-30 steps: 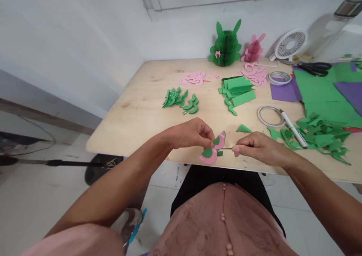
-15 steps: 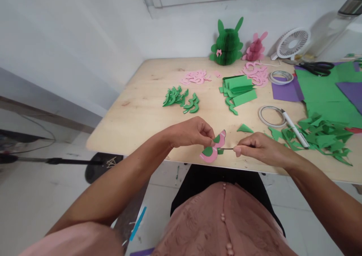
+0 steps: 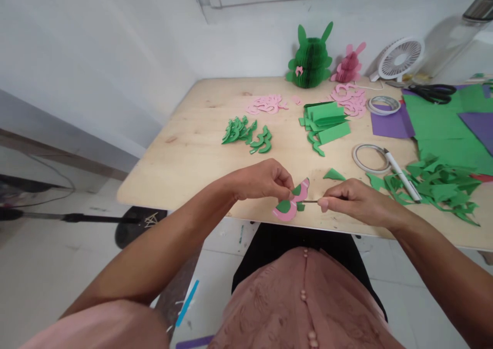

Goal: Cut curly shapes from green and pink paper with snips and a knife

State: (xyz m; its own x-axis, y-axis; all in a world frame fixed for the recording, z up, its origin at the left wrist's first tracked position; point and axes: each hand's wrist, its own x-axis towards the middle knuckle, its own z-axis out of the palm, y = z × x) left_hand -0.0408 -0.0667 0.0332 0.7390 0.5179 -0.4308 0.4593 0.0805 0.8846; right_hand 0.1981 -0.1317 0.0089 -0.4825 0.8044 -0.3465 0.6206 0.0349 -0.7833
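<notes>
Between the thumb and fingers of my left hand [image 3: 271,182] is a curvy pink and green paper cutout [image 3: 287,214], held just above the table's front edge. My right hand [image 3: 342,200] pinches a thin, dark, straight tool [image 3: 311,201]; most of it is hidden in the fingers, so its kind is unclear. The tool's tip points left and meets the cutout near its middle. A small green tab [image 3: 301,207] shows by the tip. Closest to my right hand on the table lies a green paper scrap [image 3: 334,174].
Green cut pieces [image 3: 239,130] and pink cut pieces [image 3: 265,104] lie farther back, near folded green strips [image 3: 327,117]. Right of my hands are a tape roll [image 3: 370,159], a white pen [image 3: 402,175] and green scraps [image 3: 442,189]. Black scissors [image 3: 433,93] and a fan [image 3: 400,58] stand farther off.
Hardly anything differs. Both hands keep their grips, and the tool's tip stays at the cutout; the whole view has shifted very slightly.
</notes>
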